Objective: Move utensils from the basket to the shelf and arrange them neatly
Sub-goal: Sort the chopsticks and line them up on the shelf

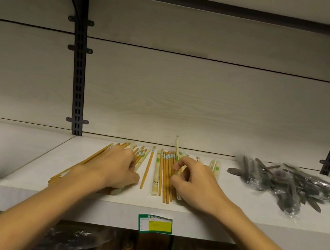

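Wooden chopsticks lie in rows on the white shelf (222,205). My left hand (115,168) rests palm down on the left bundle of chopsticks (92,157), fingers curled over them. A single chopstick (147,168) lies alone in the gap between the groups. My right hand (192,181) pinches a paper-wrapped chopstick pair at the right edge of the middle group of chopsticks (164,175); one wrapped piece sticks up behind the fingers (177,145). The basket is not in view.
A heap of plastic-wrapped metal spoons (285,184) lies at the shelf's right. More wrapped chopsticks (215,166) lie just beyond my right hand. Black slotted uprights (79,79) stand against the back panel. A green-yellow price label (155,224) sits on the shelf's front edge; packaged goods fill the shelf below.
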A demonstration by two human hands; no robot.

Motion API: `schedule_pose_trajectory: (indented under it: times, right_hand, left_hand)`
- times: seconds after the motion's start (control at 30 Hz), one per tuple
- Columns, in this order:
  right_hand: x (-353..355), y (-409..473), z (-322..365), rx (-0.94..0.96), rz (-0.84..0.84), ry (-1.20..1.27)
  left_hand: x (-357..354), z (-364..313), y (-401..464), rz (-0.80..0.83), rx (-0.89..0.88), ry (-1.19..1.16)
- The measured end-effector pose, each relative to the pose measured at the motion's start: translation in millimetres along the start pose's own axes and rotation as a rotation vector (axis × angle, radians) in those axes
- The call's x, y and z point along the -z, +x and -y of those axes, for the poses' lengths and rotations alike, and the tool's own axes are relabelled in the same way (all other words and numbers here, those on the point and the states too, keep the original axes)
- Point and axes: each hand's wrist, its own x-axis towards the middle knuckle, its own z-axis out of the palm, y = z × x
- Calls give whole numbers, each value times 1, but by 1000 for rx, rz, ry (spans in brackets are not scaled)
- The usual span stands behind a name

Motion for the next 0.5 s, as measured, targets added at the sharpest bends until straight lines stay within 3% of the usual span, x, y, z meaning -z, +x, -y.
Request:
schedule_pose_trajectory:
  times: [0.27, 0.5]
  right_hand:
    - [37, -3, -18, -20, -103, -19]
    - [74, -20, -63, -108, -108, -105]
  left_hand:
    - [11, -15, 3, -261, -103, -175]
    - [-20, -85, 23, -230, -213, -296]
